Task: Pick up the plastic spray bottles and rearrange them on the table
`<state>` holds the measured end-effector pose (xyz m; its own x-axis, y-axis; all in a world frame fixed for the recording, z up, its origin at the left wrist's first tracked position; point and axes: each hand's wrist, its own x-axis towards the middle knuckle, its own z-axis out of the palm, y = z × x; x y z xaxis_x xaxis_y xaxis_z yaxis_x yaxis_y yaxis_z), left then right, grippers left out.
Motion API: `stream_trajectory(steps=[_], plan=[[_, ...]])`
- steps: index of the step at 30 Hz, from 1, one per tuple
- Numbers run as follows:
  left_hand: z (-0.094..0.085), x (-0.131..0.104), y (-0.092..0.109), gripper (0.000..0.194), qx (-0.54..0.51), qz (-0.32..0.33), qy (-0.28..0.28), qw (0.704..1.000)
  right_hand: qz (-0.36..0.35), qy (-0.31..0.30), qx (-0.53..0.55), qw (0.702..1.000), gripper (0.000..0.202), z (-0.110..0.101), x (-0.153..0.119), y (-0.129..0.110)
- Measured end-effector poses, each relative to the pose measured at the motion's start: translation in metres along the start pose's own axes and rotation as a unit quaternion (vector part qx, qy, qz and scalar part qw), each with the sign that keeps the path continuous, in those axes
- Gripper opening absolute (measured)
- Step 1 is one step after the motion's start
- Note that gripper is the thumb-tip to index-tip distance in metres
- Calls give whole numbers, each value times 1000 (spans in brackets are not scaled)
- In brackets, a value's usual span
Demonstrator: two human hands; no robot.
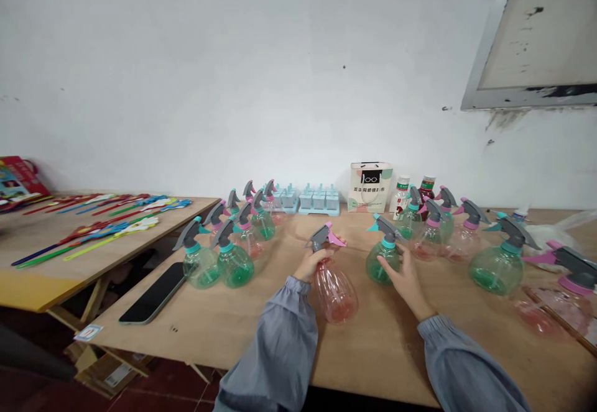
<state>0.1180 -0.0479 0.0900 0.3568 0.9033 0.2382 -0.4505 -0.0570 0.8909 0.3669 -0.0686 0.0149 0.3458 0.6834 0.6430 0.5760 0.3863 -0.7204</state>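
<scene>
Phone (153, 294) left of spray bottles (236, 268)

Sixteen spray bottles (336, 294), two hands (311, 265), one phone (153, 295)

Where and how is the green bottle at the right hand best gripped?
Probably at the teal collar, just below the spray head, with the right hand coming from the right. The green bottle stands upright and bulges below that point, so the narrower collar should be easier to close around.

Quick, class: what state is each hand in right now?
Left hand: closed, holding a pink trigger spray bottle.
Right hand: at the side of a green trigger spray bottle; grip cannot be told.
</scene>
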Motion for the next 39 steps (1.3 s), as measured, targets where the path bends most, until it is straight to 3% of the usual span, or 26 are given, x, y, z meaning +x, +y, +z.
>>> stream_trajectory(steps=[5, 12, 20, 22, 28, 34, 39], plan=[[-2, 1, -3, 31, 24, 45, 77, 996, -7, 8, 6, 1000, 64, 1, 0, 3], [-3, 1, -2, 40, 27, 25, 14, 999, -1, 5, 7, 1000, 64, 1, -1, 3], [-15, 5, -10, 31, 87, 84, 95, 988, 5, 5, 17, 1000, 65, 1, 0, 4], [-24, 8, -5, 34, 158, 125, 94, 975, 3, 7, 14, 1000, 65, 1, 0, 4], [-63, 42, 21, 45, 366, 205, 143, 896, 2, 7, 9, 1000, 66, 2, 0, 5], [-89, 69, 9, 25, 386, 203, 200, 877, 11, -3, 21, 1000, 67, 1, -1, 1], [-89, 64, 5, 40, 396, 221, 201, 868, 21, -4, 21, 1000, 69, 0, -1, -1]])
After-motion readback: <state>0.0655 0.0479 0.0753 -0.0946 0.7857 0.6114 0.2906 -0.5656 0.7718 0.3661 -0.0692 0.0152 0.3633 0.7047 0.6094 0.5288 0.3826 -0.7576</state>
